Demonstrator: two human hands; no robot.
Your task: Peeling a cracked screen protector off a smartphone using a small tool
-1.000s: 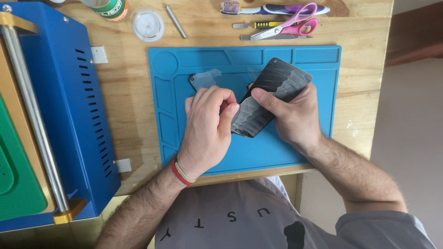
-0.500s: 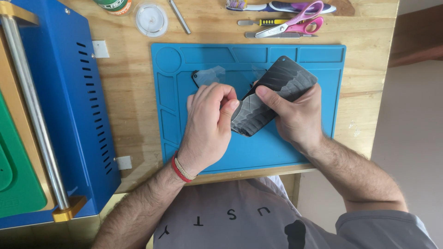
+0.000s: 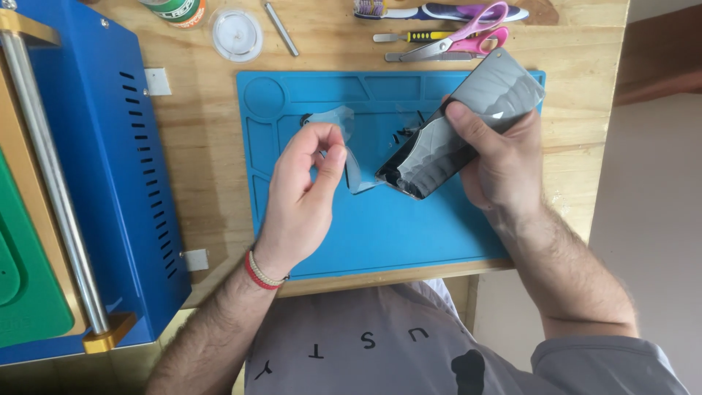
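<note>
Two hands: right hand clamped on one dark flat phone, left hand pinching one clear film, maybe plastic.

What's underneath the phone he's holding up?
Under the phone lies the blue mat, with a few small dark bits near its edge. The right hand covers the mat behind it; the left hand pulls clear film away.

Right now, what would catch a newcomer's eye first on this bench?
The two hands over the blue mat: the right hand grips a dark phone tilted above it, while the left hand pinches a clear film that reaches to the phone's lower end. A big blue machine fills the left side, and pink-handled scissors lie at the top.
</note>
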